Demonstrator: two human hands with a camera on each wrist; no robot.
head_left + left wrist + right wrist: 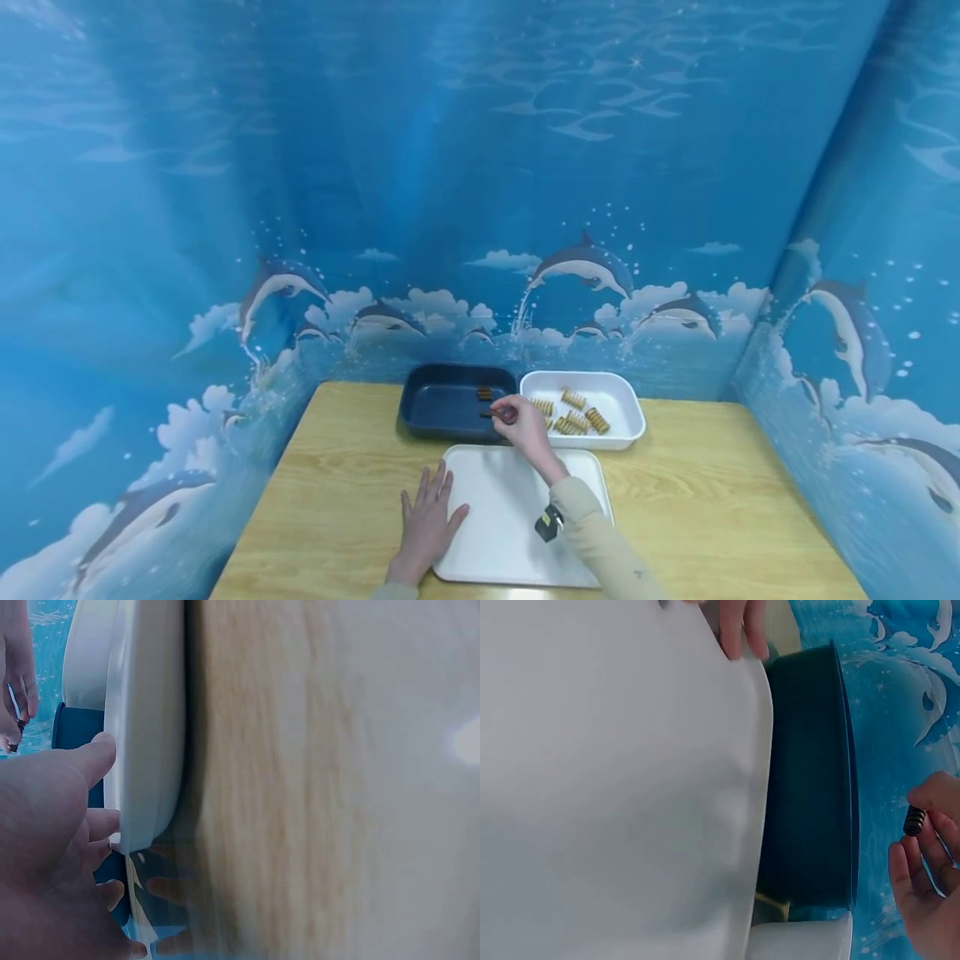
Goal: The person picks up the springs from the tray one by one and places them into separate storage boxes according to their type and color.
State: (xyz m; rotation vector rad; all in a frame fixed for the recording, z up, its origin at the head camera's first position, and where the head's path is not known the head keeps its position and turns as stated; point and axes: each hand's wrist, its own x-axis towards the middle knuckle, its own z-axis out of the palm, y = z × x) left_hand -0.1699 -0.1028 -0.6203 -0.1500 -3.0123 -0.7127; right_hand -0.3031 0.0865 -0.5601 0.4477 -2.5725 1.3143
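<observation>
My right hand [527,432] pinches a small dark brown spring [914,821] between thumb and fingertips. In the head view it is above the right side of the dark blue tray [438,427]. Another brown spring [484,393] lies inside that tray. My left hand [427,525] rests with fingers spread over the left edge of the white tray [495,533]. The left wrist view shows its thumb and fingertips touching the tray's rim. Several gold-coloured springs [573,398] lie in the white box [628,417], partly hidden behind my right hand.
The dark blue tray and the white box stand side by side at the back of the wooden table [697,500], with the flat white tray in front of them. A blue dolphin-print curtain [450,208] hangs behind and at both sides.
</observation>
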